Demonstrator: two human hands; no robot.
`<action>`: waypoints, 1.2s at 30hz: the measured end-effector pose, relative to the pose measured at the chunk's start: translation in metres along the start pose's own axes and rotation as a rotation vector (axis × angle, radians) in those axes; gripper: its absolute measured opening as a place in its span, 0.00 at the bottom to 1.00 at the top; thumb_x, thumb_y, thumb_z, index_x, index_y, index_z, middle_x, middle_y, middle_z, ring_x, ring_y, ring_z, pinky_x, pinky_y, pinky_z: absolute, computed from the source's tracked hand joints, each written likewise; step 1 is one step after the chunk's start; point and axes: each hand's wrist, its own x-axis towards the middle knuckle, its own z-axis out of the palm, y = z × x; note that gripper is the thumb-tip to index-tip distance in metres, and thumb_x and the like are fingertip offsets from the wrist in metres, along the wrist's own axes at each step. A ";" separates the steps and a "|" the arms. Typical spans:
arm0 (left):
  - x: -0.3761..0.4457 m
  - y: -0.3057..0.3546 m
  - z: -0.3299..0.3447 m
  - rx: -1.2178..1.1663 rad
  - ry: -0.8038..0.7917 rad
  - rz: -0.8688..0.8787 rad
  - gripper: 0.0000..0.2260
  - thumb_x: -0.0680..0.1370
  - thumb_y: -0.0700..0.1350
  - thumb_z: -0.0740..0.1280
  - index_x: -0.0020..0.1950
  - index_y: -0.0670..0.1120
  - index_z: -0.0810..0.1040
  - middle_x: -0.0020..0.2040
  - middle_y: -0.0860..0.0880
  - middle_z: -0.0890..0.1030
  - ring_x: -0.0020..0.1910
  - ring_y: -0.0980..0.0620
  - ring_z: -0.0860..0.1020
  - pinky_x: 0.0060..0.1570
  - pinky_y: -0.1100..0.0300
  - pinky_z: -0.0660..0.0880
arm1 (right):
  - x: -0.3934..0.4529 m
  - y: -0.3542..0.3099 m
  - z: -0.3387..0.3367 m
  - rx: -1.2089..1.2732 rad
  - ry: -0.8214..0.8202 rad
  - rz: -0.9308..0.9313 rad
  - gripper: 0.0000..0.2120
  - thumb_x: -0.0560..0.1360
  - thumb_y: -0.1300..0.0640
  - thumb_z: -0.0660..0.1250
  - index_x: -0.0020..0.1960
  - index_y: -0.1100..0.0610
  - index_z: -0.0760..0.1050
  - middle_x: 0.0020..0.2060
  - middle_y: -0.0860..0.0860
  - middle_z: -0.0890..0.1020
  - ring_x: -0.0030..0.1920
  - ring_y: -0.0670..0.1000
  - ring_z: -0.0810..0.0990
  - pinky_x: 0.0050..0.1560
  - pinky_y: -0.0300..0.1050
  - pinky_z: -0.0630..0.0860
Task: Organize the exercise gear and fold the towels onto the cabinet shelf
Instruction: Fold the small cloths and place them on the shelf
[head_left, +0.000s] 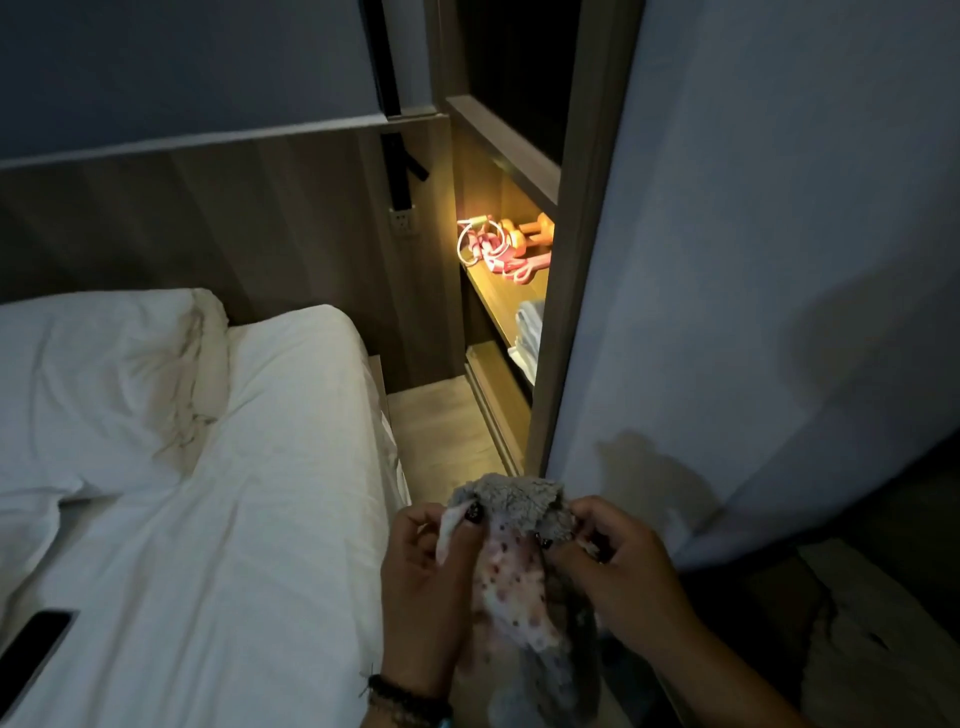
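Left hand (423, 587) and right hand (618, 571) pinching grey towel (511, 506), lit shelf (506, 296) holding orange dumbbells (524, 231), pink bands (491, 249)

Setting: dim bedroom in a home or rented room. Left of the hands, bed (208, 467) with white sheet and pillow (104, 374). Ahead of them, wood-panelled wall with socket (402, 222), and lit built-in cabinet shelf (506, 296).

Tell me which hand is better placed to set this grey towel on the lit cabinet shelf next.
Probably the right hand. Both hands pinch the grey towel's top edge, but the lit shelf lies ahead and slightly right, nearer that hand; the left hand is on the bed side.
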 end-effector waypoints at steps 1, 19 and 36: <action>0.006 0.003 0.001 0.008 0.005 0.016 0.06 0.72 0.44 0.73 0.43 0.45 0.77 0.39 0.46 0.83 0.40 0.46 0.82 0.41 0.52 0.78 | 0.007 -0.004 -0.001 0.012 0.018 -0.009 0.05 0.71 0.62 0.71 0.45 0.54 0.79 0.37 0.55 0.80 0.41 0.57 0.78 0.39 0.48 0.74; 0.203 0.050 0.052 -0.056 0.333 -0.138 0.07 0.76 0.48 0.69 0.44 0.45 0.79 0.42 0.48 0.82 0.42 0.52 0.79 0.37 0.60 0.75 | 0.222 -0.075 -0.003 0.084 0.120 -0.027 0.08 0.74 0.58 0.68 0.46 0.64 0.76 0.41 0.64 0.78 0.42 0.61 0.78 0.39 0.47 0.73; 0.514 0.026 0.060 0.029 0.135 -0.337 0.11 0.81 0.50 0.62 0.57 0.45 0.77 0.55 0.46 0.80 0.55 0.45 0.77 0.59 0.46 0.75 | 0.478 -0.106 0.065 0.146 0.270 0.138 0.05 0.72 0.56 0.70 0.45 0.56 0.77 0.41 0.60 0.81 0.45 0.61 0.80 0.47 0.60 0.78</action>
